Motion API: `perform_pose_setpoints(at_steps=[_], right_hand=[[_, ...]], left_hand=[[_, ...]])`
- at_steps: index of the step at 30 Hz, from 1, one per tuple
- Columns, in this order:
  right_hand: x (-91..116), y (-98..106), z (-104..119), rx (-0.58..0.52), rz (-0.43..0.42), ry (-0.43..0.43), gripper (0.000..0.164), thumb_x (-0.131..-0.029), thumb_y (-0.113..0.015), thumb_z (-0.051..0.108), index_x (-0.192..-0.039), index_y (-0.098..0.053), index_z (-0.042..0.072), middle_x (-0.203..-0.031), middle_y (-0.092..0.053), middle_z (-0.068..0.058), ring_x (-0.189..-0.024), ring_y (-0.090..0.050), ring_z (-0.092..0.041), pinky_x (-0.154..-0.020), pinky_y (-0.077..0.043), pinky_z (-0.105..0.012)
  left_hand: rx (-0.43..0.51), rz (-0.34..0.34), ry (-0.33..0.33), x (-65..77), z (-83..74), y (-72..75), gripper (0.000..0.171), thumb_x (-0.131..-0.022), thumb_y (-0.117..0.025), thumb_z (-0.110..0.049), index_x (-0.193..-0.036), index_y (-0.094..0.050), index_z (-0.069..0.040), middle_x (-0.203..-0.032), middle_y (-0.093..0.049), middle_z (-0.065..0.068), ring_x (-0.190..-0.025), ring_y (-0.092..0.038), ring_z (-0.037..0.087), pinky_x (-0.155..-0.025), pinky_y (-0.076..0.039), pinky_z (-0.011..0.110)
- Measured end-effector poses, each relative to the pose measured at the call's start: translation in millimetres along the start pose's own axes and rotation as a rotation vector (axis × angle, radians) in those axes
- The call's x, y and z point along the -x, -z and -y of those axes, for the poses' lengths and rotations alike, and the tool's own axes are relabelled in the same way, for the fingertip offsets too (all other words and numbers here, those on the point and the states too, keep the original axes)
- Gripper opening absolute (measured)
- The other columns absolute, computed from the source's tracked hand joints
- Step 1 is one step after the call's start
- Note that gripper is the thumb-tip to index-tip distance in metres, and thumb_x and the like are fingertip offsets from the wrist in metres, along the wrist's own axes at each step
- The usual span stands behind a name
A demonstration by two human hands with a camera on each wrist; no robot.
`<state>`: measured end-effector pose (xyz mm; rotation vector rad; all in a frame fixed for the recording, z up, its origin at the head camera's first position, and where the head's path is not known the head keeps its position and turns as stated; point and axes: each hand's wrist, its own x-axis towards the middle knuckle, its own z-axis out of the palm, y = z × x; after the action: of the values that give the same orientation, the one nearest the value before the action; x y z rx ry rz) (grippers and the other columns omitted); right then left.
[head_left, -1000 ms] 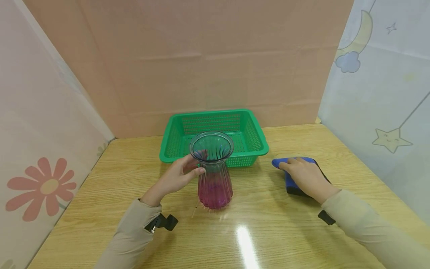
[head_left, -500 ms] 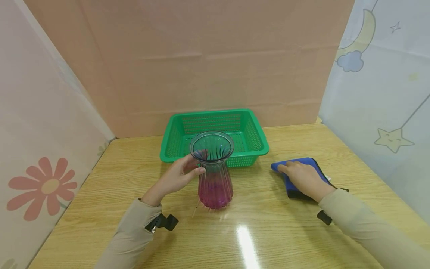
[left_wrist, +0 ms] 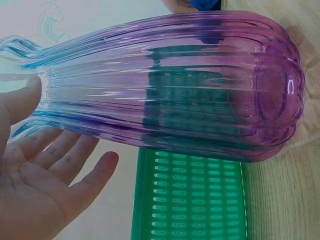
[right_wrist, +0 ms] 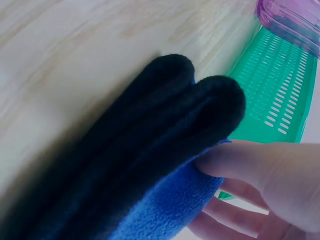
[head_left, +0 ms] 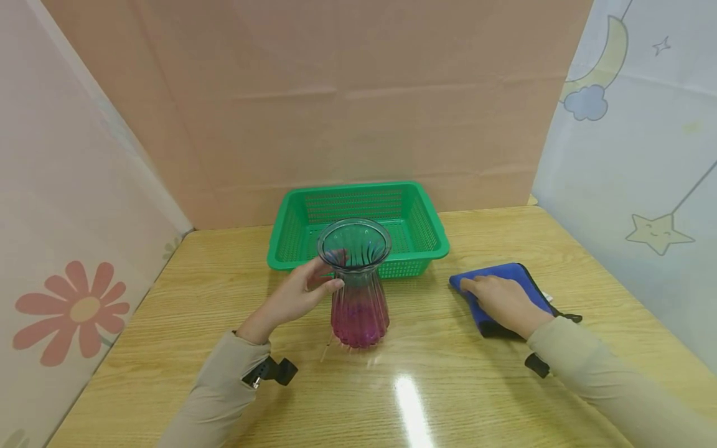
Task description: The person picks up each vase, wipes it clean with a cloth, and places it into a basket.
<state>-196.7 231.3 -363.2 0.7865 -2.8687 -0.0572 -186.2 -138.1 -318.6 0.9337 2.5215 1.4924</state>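
Observation:
A ribbed glass vase (head_left: 360, 311), purple at the base and blue-grey at the flared rim, stands upright in the middle of the table. My left hand (head_left: 294, 297) holds its neck from the left, thumb in front and fingers behind the glass. To the right, a folded blue cloth (head_left: 518, 277) with black edging lies on the table. My right hand (head_left: 504, 303) pinches the cloth's left part. Seen from the right wrist, the thumb presses on the blue cloth (right_wrist: 170, 200) beside its thick black folds, while the fingertips are hidden beneath it.
Behind the vase sits a green perforated plastic basket (head_left: 428, 254), close to the back wall. A black loop (head_left: 568, 317) and a small white tag (head_left: 547, 297) stick out from the cloth's right side. Printed sheets wall in the table (head_left: 224, 261) on the left and right.
My right hand has shifted slightly left and toward me with the cloth. More of the cloth's right side now shows, along with its loop and tag. The left hand and vase have stayed put.

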Motion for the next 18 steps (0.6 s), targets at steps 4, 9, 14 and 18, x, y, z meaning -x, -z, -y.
perform_pose_setpoints(at_steps=[4,9,14,18], right_hand=[[0.9,-3.0,0.0,-0.003,-0.003,0.01,0.022,-0.079,-0.068,-0.001,-0.096,-0.062,0.012,-0.071,-0.061,-0.001,-0.059,-0.057,-0.015,-0.044,-0.045,-0.027],[2.3,-5.0,0.5,-0.015,0.008,0.019,0.025,-0.078,-0.069,0.0,-0.1,-0.063,0.011,-0.071,-0.062,-0.001,-0.059,-0.057,-0.013,-0.047,-0.047,-0.027],[3.3,-5.5,1.6,-0.036,0.028,0.02,0.026,-0.08,-0.068,0.0,-0.104,-0.063,0.009,-0.075,-0.065,-0.003,-0.064,-0.061,-0.016,-0.049,-0.048,-0.028],[3.7,-5.2,2.7,-0.054,0.054,0.007,0.027,-0.081,-0.066,0.0,-0.107,-0.063,0.008,-0.076,-0.066,-0.005,-0.066,-0.061,-0.018,-0.049,-0.047,-0.029]], left_hand=[[0.0,0.002,0.012,0.2,0.3,-0.7,0.054,-0.094,-0.056,-0.016,-0.142,-0.034,-0.004,-0.139,-0.047,0.02,-0.129,-0.046,0.034,-0.103,-0.045,0.045],[0.004,0.006,0.016,0.6,0.5,-0.9,0.055,-0.094,-0.055,-0.016,-0.143,-0.033,-0.005,-0.14,-0.046,0.02,-0.129,-0.045,0.035,-0.104,-0.044,0.046],[-0.004,0.007,0.018,1.8,-0.3,-1.0,0.056,-0.094,-0.055,-0.017,-0.144,-0.031,-0.005,-0.141,-0.044,0.02,-0.13,-0.044,0.036,-0.104,-0.044,0.048],[0.002,0.007,0.012,2.2,-1.4,-1.8,0.059,-0.093,-0.058,-0.016,-0.145,-0.031,-0.006,-0.143,-0.043,0.019,-0.132,-0.043,0.036,-0.106,-0.041,0.051]])
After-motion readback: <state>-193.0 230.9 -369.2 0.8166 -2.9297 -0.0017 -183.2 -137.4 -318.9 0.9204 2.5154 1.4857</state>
